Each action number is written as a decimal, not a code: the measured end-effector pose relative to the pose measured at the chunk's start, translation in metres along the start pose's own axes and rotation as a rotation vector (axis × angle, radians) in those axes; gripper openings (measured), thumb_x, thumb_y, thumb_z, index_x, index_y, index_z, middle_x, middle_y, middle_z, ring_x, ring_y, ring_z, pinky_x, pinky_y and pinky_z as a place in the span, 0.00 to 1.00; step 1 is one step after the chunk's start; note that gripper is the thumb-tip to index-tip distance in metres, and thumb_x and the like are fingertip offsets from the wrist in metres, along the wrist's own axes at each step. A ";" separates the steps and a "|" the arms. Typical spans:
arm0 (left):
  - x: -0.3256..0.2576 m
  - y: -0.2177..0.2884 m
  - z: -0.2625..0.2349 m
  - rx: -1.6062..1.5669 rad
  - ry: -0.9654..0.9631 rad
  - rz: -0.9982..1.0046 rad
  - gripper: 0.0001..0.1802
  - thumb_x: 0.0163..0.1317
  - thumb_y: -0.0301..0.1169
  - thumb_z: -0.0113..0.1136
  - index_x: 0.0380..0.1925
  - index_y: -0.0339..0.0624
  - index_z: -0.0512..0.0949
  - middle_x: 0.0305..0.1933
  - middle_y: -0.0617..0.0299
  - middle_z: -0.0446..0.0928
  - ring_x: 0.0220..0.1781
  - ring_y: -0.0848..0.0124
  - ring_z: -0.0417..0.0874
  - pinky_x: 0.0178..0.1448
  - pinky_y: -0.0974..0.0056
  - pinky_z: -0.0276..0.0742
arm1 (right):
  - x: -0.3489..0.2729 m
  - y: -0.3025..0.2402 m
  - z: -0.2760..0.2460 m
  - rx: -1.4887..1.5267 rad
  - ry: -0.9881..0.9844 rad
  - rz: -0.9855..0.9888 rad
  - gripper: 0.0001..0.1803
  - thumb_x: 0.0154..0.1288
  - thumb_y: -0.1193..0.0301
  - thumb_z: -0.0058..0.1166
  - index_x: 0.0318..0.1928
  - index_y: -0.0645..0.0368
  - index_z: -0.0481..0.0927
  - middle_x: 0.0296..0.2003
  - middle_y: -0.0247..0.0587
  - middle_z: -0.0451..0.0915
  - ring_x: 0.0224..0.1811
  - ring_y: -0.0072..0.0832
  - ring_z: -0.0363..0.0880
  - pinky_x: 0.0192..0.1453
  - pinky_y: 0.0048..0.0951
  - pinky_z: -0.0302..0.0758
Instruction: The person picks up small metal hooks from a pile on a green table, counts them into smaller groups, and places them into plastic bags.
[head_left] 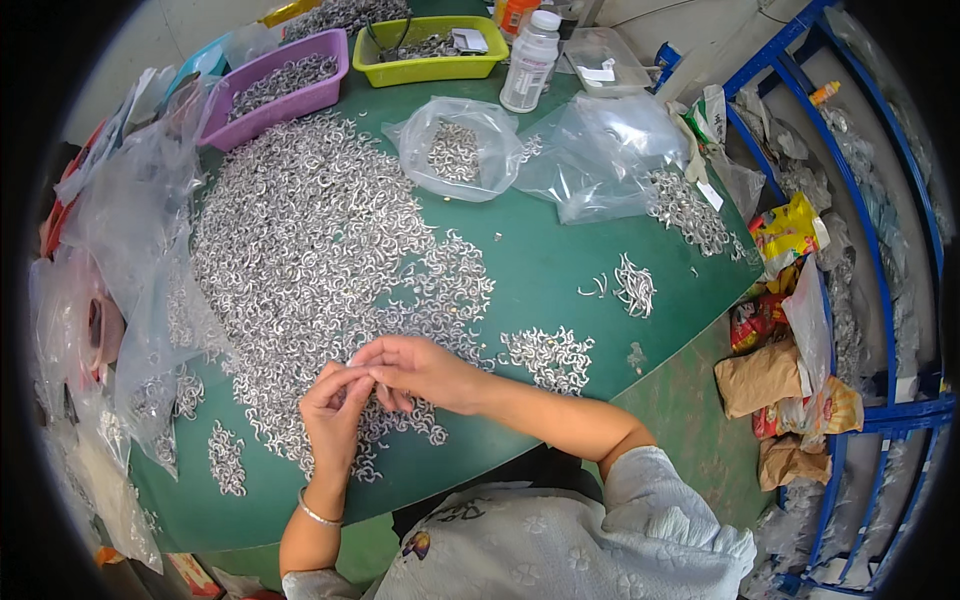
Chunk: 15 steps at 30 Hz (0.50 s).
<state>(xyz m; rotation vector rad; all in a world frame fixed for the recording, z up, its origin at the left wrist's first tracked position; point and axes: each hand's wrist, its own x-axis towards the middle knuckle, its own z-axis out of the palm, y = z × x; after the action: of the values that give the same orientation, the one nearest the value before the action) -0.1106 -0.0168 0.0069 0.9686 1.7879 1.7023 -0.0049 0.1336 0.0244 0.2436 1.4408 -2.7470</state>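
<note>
My left hand [338, 397] and my right hand [412, 372] meet fingertip to fingertip over the near side of a big heap of small curved silvery metal pieces [300, 235]. Both hands are closed in a pinch. Whatever lies between the fingers is too small or hidden to make out. A smaller pile of similar pieces [548, 360] lies to the right of my right forearm. Left of my left hand, near the front edge, is another small pile [227, 458].
A purple basin [325, 95] and a yellow-green tray [430, 72] hold metal pieces at the back. An open plastic bag [410, 160], a white bottle [530, 62] and a clear tub [603, 82] stand nearby. Plastic bags [140, 230] crowd the left. A blue rack [870, 210] stands right.
</note>
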 end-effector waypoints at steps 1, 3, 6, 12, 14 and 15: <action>0.001 0.006 0.001 -0.020 0.045 -0.029 0.09 0.63 0.21 0.57 0.44 0.35 0.79 0.24 0.74 0.66 0.22 0.86 0.63 0.25 0.79 0.56 | -0.001 -0.005 -0.002 0.043 -0.033 0.006 0.15 0.73 0.73 0.45 0.56 0.64 0.68 0.39 0.36 0.75 0.32 0.17 0.73 0.32 0.16 0.69; 0.001 0.021 0.003 -0.063 0.136 -0.084 0.11 0.65 0.22 0.55 0.47 0.36 0.78 0.24 0.75 0.65 0.22 0.87 0.60 0.24 0.79 0.53 | -0.016 -0.017 -0.006 -0.046 0.059 -0.061 0.16 0.71 0.76 0.47 0.58 0.61 0.69 0.39 0.33 0.75 0.31 0.16 0.73 0.32 0.16 0.69; -0.003 0.043 -0.015 -0.153 0.134 -0.143 0.11 0.68 0.25 0.52 0.48 0.36 0.77 0.21 0.77 0.63 0.19 0.89 0.57 0.21 0.78 0.49 | -0.069 -0.055 -0.018 -0.559 0.342 -0.258 0.18 0.66 0.80 0.49 0.57 0.59 0.71 0.38 0.32 0.75 0.32 0.20 0.74 0.33 0.22 0.71; -0.043 0.056 -0.018 -0.190 -0.013 -0.313 0.11 0.69 0.29 0.53 0.48 0.36 0.76 0.19 0.76 0.63 0.17 0.87 0.56 0.19 0.77 0.48 | -0.161 -0.064 -0.129 -1.608 1.039 -0.279 0.22 0.56 0.84 0.51 0.54 0.62 0.72 0.42 0.52 0.77 0.43 0.48 0.76 0.52 0.41 0.73; -0.059 0.050 -0.014 -0.155 -0.026 -0.329 0.11 0.69 0.29 0.54 0.47 0.35 0.76 0.18 0.76 0.63 0.16 0.87 0.55 0.18 0.77 0.47 | -0.170 -0.057 -0.139 -1.765 1.034 -0.269 0.23 0.55 0.83 0.53 0.54 0.62 0.73 0.42 0.51 0.77 0.48 0.45 0.75 0.57 0.43 0.69; -0.065 0.049 -0.013 -0.166 0.002 -0.341 0.10 0.69 0.28 0.54 0.46 0.35 0.76 0.19 0.76 0.63 0.17 0.87 0.56 0.19 0.77 0.49 | -0.173 -0.054 -0.145 -1.792 1.040 -0.303 0.23 0.55 0.83 0.54 0.54 0.62 0.73 0.42 0.50 0.77 0.49 0.44 0.74 0.58 0.43 0.67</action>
<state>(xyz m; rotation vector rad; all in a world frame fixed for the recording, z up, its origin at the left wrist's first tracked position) -0.0715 -0.0763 0.0483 0.5549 1.6693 1.6010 0.1789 0.2754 0.0141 1.3108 3.3812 -0.2497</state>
